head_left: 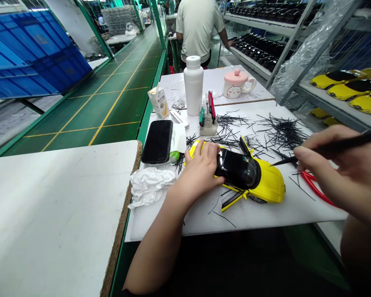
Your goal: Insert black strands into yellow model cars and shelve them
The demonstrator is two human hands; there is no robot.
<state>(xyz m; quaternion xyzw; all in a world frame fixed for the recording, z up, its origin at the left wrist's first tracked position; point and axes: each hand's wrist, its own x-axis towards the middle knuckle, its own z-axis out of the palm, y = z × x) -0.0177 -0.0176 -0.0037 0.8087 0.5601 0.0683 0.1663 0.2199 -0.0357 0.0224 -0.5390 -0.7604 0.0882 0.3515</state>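
Yellow model car gripped by clenched left fingers on white bench; slim black tool grasped in right fingers above scattered black strands.

Left hand on roof of model car; car lies on work board between hands. Phone left of left hand, crumpled cloth just below phone. Slim tool in right hand, pliers beneath. Loose thin strips ahead of both hands. Bottle, lidded mug farther ahead. Shelf of model cars right of right hand.
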